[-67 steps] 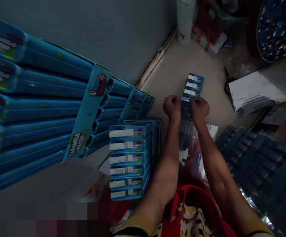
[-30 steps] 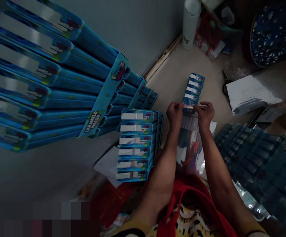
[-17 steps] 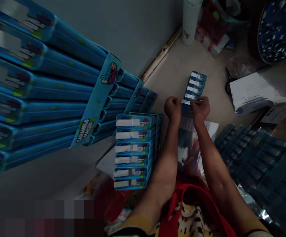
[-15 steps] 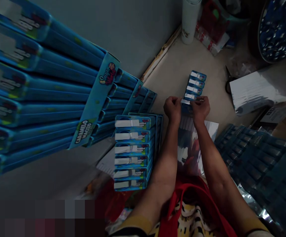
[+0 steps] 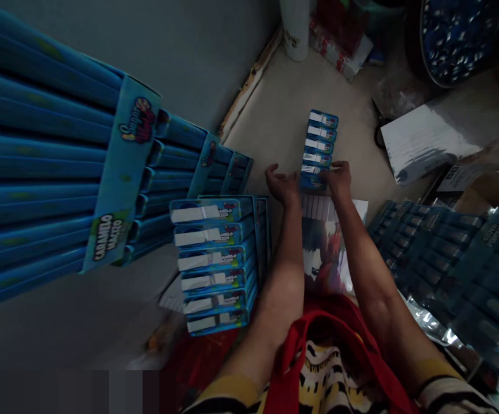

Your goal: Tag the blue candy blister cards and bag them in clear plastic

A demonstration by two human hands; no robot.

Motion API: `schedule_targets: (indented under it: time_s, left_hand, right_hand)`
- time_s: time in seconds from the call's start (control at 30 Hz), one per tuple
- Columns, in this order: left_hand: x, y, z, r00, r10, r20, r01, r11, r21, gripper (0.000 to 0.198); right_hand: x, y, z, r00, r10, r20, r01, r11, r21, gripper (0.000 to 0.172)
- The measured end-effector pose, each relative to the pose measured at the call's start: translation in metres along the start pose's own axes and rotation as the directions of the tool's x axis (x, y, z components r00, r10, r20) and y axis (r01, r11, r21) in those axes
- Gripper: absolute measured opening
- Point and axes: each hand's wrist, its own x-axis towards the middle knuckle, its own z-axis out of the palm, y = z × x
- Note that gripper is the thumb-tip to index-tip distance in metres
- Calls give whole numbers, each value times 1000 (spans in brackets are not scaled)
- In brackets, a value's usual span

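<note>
A short row of small blue candy boxes (image 5: 319, 132) with white strips across their ends stands on the table in front of me. My left hand (image 5: 282, 184) is just left of the nearest box (image 5: 314, 181), fingers apart and nothing in them. On the right side of that box, my right hand (image 5: 338, 178) touches its edge with the fingertips, its fingers spread rather than wrapped round it. A white strip with a shiny part lies across the top of the nearest box. Beneath my forearms is a sheet stack with a glossy surface (image 5: 325, 253).
Tall stacks of blue boxes (image 5: 38, 167) and a nearer stack (image 5: 208, 267) stand to the left. More packed boxes (image 5: 448, 253) lie right. Scissors (image 5: 379, 129), white sheets (image 5: 426, 138), a white bottle (image 5: 296, 34) and a tub of blue wrapped pieces (image 5: 456, 40) are farther back.
Both hands were pinching at the nearest box's strip. The left hand has let go and moved off to the left; the right fingers have loosened. The whole view has shifted slightly.
</note>
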Motion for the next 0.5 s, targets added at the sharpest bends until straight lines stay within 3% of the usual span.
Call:
schedule_targets:
  time_s: [0.07, 0.1, 0.13, 0.17, 0.23, 0.3, 0.33, 0.43, 0.5]
  left_hand:
    - [-27, 7, -13, 983, 169, -67, -166, 985, 45, 33]
    - [-44, 9, -18, 962, 272, -30, -270, 960, 68, 21]
    - [-61, 11, -20, 925, 373, 75, -379, 922, 82, 12]
    - [-77, 11, -20, 864, 445, 233, -474, 876, 84, 10]
    - [-102, 10, -13, 674, 458, 579, -609, 788, 86, 13]
    - [-112, 6, 1, 504, 370, 781, -691, 715, 107, 24]
    - [-112, 4, 8, 459, 327, 826, -714, 689, 124, 29]
    - [-101, -3, 23, 423, 267, 866, -739, 655, 158, 17]
    - [-94, -5, 25, 425, 256, 868, -748, 640, 177, 13]
  right_hand:
    - [-4, 4, -34, 984, -176, 16, 176, 968, -179, 30]
    - [-9, 8, -54, 967, -256, 1, 246, 927, -283, 32]
    - [-14, 14, -73, 952, -304, -18, 275, 882, -382, 34]
    - [-20, 22, -91, 949, -314, -35, 264, 848, -459, 36]
    - [-32, 40, -117, 970, -237, -46, 183, 845, -503, 39]
    - [-41, 58, -126, 992, -128, -19, 110, 910, -399, 43]
    - [-44, 66, -125, 996, -90, 1, 86, 945, -315, 45]
    - [-53, 76, -116, 998, -65, 13, 66, 991, -115, 42]
    - [-59, 74, -112, 991, -130, -28, 125, 983, -137, 37]
